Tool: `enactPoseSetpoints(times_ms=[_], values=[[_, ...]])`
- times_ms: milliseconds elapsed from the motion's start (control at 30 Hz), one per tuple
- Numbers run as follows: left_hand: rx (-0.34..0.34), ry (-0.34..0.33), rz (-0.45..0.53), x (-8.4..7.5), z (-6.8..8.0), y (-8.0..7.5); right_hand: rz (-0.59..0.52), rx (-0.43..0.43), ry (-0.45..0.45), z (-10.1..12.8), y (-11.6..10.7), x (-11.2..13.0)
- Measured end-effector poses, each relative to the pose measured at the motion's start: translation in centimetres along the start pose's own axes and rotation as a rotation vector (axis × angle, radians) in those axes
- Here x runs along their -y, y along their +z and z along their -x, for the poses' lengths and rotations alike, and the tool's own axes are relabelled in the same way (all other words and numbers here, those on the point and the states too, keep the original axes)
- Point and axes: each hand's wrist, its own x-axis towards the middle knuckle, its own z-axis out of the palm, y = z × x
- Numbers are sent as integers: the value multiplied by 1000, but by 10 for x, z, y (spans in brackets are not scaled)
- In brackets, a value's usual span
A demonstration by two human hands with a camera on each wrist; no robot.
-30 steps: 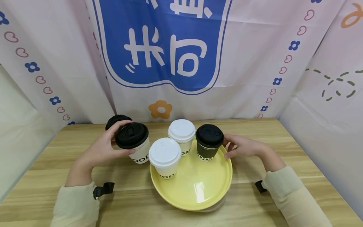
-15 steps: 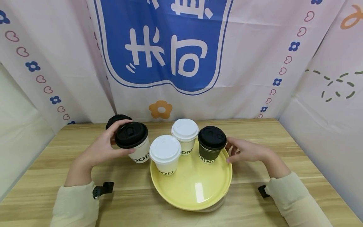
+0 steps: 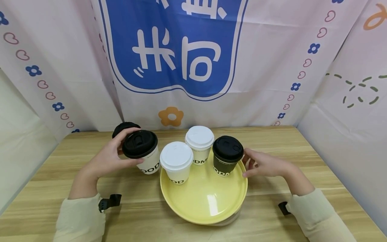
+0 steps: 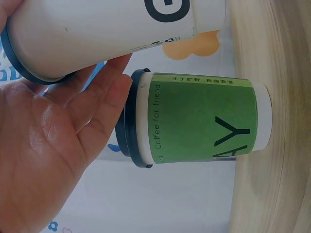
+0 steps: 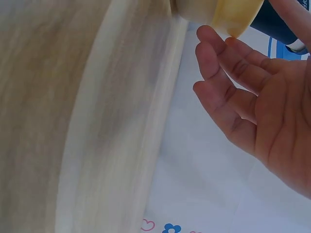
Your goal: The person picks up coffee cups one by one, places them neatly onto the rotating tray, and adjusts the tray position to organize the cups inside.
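Wooden table (image 3: 302, 151) before a printed backdrop (image 3: 172, 50), bearing a yellow plate (image 3: 208, 201) at centre near. On the plate's far half stand three upright lidded cups in a shallow arc: a white cup (image 3: 176, 162) at left, a second white cup (image 3: 199, 144) farthest back, and a dark cup (image 3: 226, 155) at right. Off the plate, just left of its rim, a black-lidded cup (image 3: 143, 151) is tilted, lid leaning toward the viewer, base down and to the right toward the plate; its long axis slants accordingly. The left hand (image 3: 107, 158) grips this cup from its left side, thumb below the lid, fingers curled over the far edge. Behind it stands a green cup (image 4: 199, 121), upright on the table and apart from the hand. The right hand (image 3: 263, 163) lies at the plate's right rim, fingers loosely extended toward the dark cup's side, holding nothing; contact with the rim cannot be determined. The left hand is therefore nearer the off-plate cup, which lies left of the plate's free near half.
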Motion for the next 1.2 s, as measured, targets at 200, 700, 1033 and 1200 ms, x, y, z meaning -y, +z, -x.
enactPoseSetpoints(times_ms=[200,700,1033,1200], values=[[-1,6,-1,0,1,-1,10,1,1,4,2,6],[-8,-4,-17,1,3,-4,-189,7,-61,-4,-11,-23],[-2,-1,-13,3,2,-2,-333,90,-91,-33,-20,-34],[-2,-3,-9,4,0,-3,-391,112,-93,-41,-22,-36]])
